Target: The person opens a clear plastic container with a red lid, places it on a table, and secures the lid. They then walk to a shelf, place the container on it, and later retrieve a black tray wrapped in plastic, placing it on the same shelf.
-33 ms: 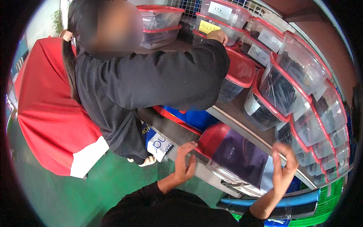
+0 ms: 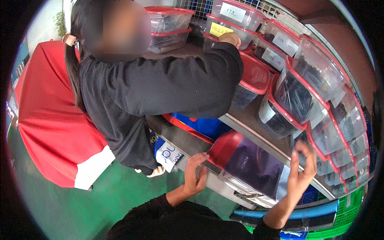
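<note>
My left hand [image 2: 195, 174] is raised with thumb and fingers apart and nothing between them. Its fingertips are near the red end of a flat, dark purple and red printed sheet or bag [image 2: 250, 164]; whether they touch it, I cannot tell. On the other side of that printed piece, my right hand [image 2: 301, 170] is up with loosely bent fingers spread and no object in it. The printed piece lies over a clear plastic container [image 2: 240, 185] at the shelf's edge. Beyond my right hand stand stacked clear tubs [image 2: 298, 96] with red lids and dark contents.
Across on the left, a person in a black sleeve [image 2: 176, 86] reaches to the labelled tubs [image 2: 232, 24]. Their lower hand [image 2: 158, 171] is by a blue and white package [image 2: 166, 154]. A red cover [image 2: 60, 116] hangs at far left. Green crates [image 2: 350, 212] are lower right.
My right hand's fingers have lifted slightly. My left hand and the other person's reaching arm are nearly where they were.
</note>
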